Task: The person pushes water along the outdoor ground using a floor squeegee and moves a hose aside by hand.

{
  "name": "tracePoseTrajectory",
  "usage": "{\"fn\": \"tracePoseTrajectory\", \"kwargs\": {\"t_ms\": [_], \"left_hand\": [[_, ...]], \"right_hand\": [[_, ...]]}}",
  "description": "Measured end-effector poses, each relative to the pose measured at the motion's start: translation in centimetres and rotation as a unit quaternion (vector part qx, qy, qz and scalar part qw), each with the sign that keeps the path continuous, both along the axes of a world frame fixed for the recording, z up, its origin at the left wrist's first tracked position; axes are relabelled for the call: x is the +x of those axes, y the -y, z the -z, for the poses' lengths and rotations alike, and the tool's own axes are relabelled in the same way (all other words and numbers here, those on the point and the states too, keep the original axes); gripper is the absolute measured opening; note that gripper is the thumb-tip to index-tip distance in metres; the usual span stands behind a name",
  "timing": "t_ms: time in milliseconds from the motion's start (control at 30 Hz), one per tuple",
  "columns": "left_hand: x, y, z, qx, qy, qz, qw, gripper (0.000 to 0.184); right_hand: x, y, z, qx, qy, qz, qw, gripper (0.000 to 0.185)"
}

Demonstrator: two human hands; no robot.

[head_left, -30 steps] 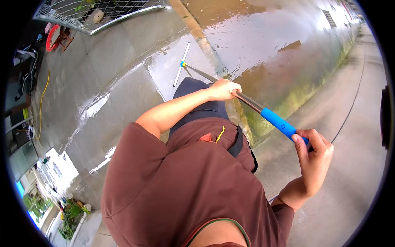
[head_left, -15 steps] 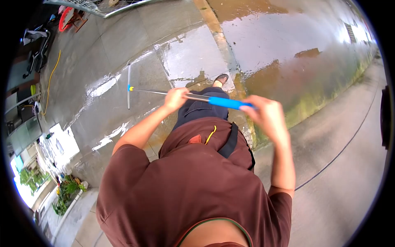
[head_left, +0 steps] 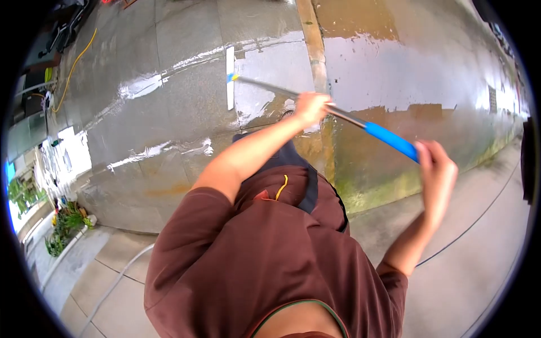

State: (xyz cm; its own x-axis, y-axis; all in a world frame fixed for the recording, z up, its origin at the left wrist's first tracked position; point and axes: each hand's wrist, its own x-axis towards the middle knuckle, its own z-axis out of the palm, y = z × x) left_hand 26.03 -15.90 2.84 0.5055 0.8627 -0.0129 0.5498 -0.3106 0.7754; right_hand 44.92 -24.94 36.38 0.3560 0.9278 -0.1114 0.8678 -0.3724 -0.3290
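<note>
A long-handled floor squeegee (head_left: 276,89) slants across the view, its narrow white blade (head_left: 230,93) over the wet floor at the upper middle. A yellow and blue joint links blade and metal pole. My left hand (head_left: 311,109) is closed around the middle of the pole. At the far right end, my right hand (head_left: 437,163) grips the tip of the blue handle sleeve (head_left: 391,141), its fingers slightly blurred. Whether the blade presses on the floor or hovers just above it, I cannot tell.
Water shines on the grey paving (head_left: 186,96). A brownish puddle (head_left: 360,22) covers the ground beyond a raised strip (head_left: 311,34). A yellow hose (head_left: 76,65) lies at left, a grey hose (head_left: 121,276) at lower left near plants (head_left: 67,222). A dark cable (head_left: 479,219) crosses the right.
Both hands and the squeegee have moved to the right across the view. The pole now tilts more steeply, and the blade sits higher and further right over the wet paving.
</note>
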Motion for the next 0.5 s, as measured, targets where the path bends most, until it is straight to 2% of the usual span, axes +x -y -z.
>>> {"fn": "tracePoseTrajectory", "kwargs": {"t_ms": [67, 133, 200, 267, 300, 333, 400, 500], "left_hand": [[6.4, -1.7, -3.3, 0.036, 0.092, 0.011, 0.995, 0.019], [11.7, -3.7, -4.6, 0.03, 0.191, 0.028, 0.981, 0.017], [14.2, -5.7, -5.3, 0.012, 0.179, 0.075, 0.981, 0.005], [15.9, -7.2, -5.1, 0.025, 0.17, 0.131, 0.976, 0.006], [15.6, -6.7, -6.8, 0.041, 0.182, 0.118, 0.975, 0.013], [15.1, -6.2, -8.3, 0.034, 0.155, 0.117, 0.98, 0.009], [12.5, -5.0, -9.6, 0.029, 0.14, 0.105, 0.984, 0.008], [6.3, -2.3, -6.2, 0.025, 0.074, 0.064, 0.995, 0.011]], "right_hand": [[2.0, 0.4, -4.3, 0.079, 0.056, -0.019, 0.995, 0.012], [2.0, 0.7, -7.2, 0.081, 0.103, -0.001, 0.991, 0.009], [0.2, 0.4, -7.4, 0.08, 0.169, -0.048, 0.981, 0.008], [-1.4, 0.3, -7.5, 0.137, 0.239, -0.121, 0.954, 0.008], [-1.6, 0.9, -9.1, 0.123, 0.206, -0.073, 0.968, 0.008], [-0.7, 1.4, -9.5, 0.145, 0.206, -0.035, 0.967, 0.011], [2.0, 2.2, -10.5, 0.139, 0.143, -0.023, 0.98, 0.014], [5.3, 2.4, -7.5, 0.056, 0.025, -0.041, 0.997, 0.014]]}}
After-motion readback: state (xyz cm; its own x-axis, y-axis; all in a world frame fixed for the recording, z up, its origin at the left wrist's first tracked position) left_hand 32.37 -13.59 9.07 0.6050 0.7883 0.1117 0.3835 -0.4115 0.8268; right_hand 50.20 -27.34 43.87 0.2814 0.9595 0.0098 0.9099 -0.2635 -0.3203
